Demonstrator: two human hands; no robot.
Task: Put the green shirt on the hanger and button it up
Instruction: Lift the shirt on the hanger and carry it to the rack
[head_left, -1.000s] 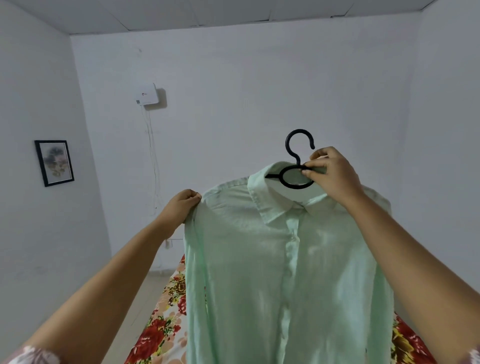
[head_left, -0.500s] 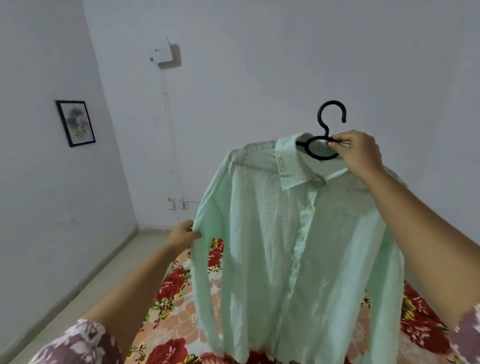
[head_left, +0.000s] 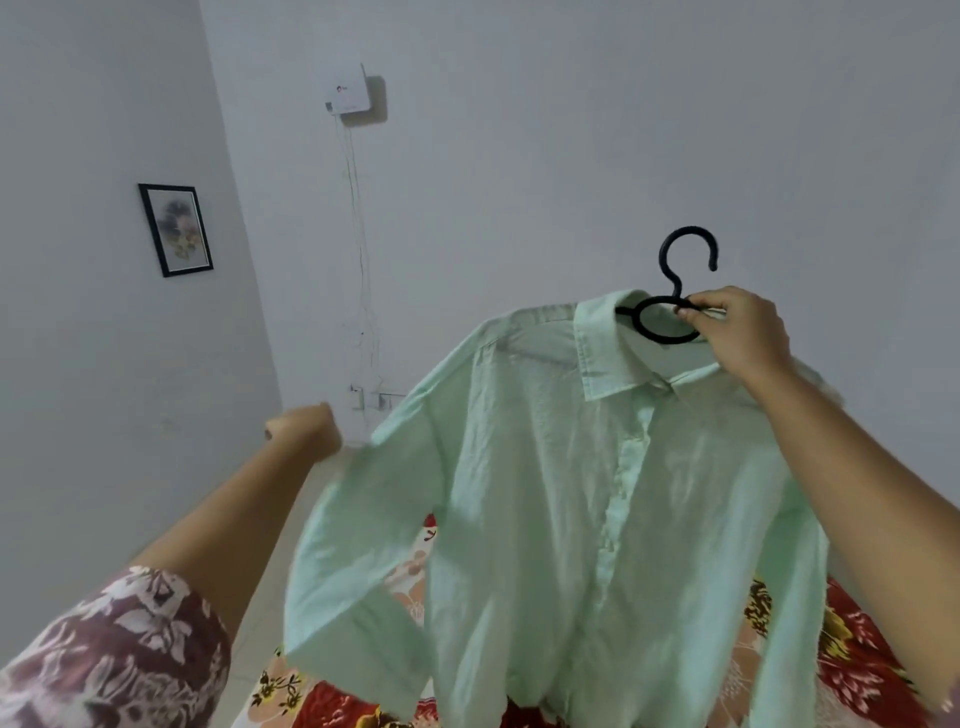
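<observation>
Green shirt (head_left: 597, 493) hangs from hanger (head_left: 670, 312) pinched by right hand (head_left: 737, 332).

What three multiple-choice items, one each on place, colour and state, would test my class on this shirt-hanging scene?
1. Where is the framed picture?
A. the wall at the left
B. the bed
C. the floor

2. What colour is the hanger?
A. white
B. black
C. red

3. What is the right hand doing?
A. hanging free
B. pinching the hanger at the green shirt collar
C. resting on the bedspread

Answers: 1 A, it hangs on the wall at the left; 2 B, hook and loop are black; 3 B, fingers close on the loop.
</observation>
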